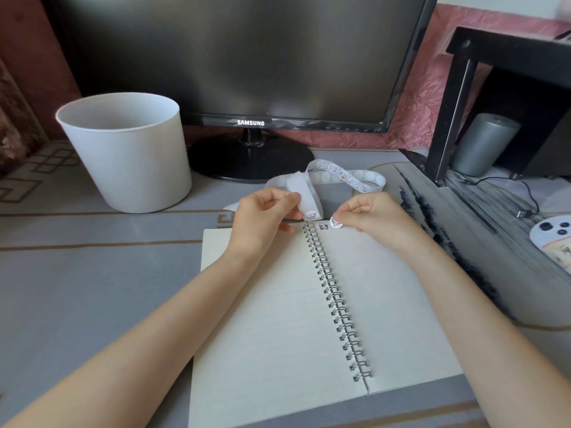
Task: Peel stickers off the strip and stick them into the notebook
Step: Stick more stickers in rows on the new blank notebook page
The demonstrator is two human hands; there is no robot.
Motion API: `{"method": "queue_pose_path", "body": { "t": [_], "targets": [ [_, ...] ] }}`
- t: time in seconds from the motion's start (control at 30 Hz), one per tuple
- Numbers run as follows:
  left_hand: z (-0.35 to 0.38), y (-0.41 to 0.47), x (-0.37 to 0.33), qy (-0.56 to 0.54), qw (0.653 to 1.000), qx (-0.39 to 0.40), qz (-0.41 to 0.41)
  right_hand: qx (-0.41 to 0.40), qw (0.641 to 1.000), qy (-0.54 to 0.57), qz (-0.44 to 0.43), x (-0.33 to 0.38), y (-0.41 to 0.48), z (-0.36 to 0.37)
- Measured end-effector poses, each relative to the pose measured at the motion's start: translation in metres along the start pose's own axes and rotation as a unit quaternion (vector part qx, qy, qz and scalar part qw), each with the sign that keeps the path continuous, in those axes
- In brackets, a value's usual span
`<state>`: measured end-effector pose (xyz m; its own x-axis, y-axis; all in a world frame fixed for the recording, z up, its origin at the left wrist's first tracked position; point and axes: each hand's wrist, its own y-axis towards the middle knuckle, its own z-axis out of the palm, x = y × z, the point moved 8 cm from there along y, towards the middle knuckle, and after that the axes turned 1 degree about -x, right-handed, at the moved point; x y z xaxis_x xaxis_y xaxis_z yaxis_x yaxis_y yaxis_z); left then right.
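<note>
Open flat on the worktop [92, 273]: the notebook [272, 304], spiral long axis slanting from near right to far left. Over its far edge, fingers of the left hand [262, 217] curled round one end of the sticker strip [340, 174], with its loop reaching away toward the monitor [247, 57]. Fingers of the right hand [370, 214] pinching a round sticker [335, 223] at the right page's top, just beside a stuck sticker [323, 226].

The notebook [386, 304] has matt cream paper pages and a shiny metal spiral binding [336, 301]. The sticker strip [349, 177] is smooth white paper. The white bucket [129, 156] looks matt plastic; the monitor [234, 57] frame is glossy black.
</note>
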<state>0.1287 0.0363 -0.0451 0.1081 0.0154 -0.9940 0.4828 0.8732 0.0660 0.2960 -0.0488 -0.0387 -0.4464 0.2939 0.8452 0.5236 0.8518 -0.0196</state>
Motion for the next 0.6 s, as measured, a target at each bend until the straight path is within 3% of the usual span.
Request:
{"method": "queue_pose_path", "body": {
  "t": [0.6],
  "targets": [
    [-0.0001,0.0000,0.0003,0.010,1.000,-0.003,0.000,-0.006,0.999,-0.041,-0.012,-0.0007,0.0015,0.0036]
  ]
}}
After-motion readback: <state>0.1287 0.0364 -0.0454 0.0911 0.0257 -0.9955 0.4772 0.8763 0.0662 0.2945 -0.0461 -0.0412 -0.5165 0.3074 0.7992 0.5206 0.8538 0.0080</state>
